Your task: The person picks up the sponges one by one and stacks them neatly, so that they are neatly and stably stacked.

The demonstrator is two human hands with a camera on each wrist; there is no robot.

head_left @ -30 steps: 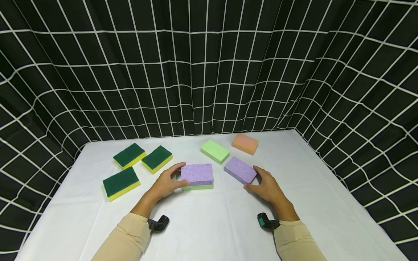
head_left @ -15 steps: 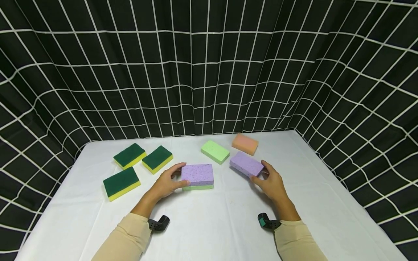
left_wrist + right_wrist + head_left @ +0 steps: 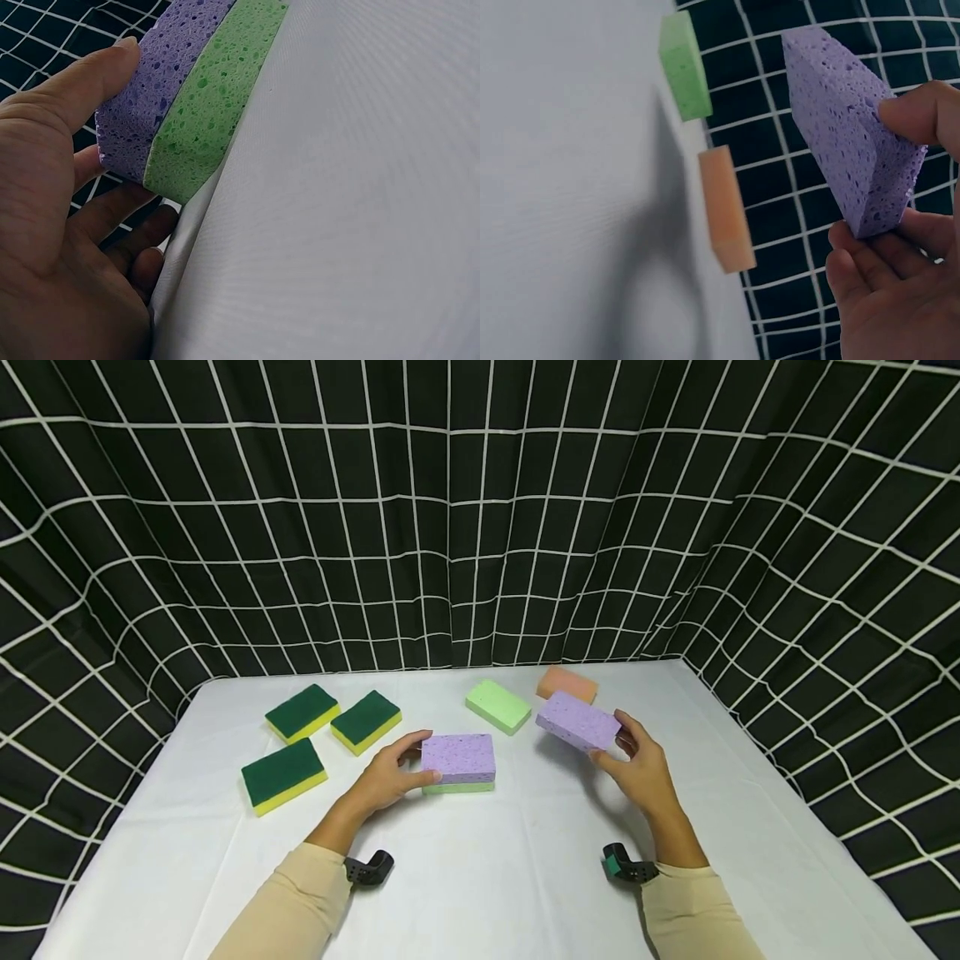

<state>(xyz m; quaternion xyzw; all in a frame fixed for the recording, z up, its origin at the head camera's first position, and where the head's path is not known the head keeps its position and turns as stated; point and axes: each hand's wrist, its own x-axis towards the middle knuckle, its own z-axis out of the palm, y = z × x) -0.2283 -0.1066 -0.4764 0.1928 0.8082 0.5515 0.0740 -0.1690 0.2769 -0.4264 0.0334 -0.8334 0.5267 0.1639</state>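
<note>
A purple sponge [image 3: 457, 755] lies flat on top of a green sponge [image 3: 459, 787] near the middle of the table. My left hand [image 3: 386, 779] grips the purple one at its left end, thumb on the near side; in the left wrist view the green sponge [image 3: 214, 105] rests on the cloth below it. A second purple sponge [image 3: 577, 721] is up off the table, slightly tilted, its right end pinched by my right hand [image 3: 639, 766]. Its shadow falls on the cloth, and the right wrist view shows the thumb on one side of this sponge [image 3: 847, 127] and fingers on the other.
Behind the raised sponge lie a light green sponge [image 3: 498, 706] and an orange sponge [image 3: 567, 682], the latter partly covered in the head view. Three green-and-yellow scouring sponges [image 3: 283, 773] sit at the left. A black gridded curtain [image 3: 450, 527] borders the white table [image 3: 510, 893].
My right hand has lifted the second purple sponge off the table and carried it up and to the right. The left hand stays at the stacked pair. The head view shifted slightly.
</note>
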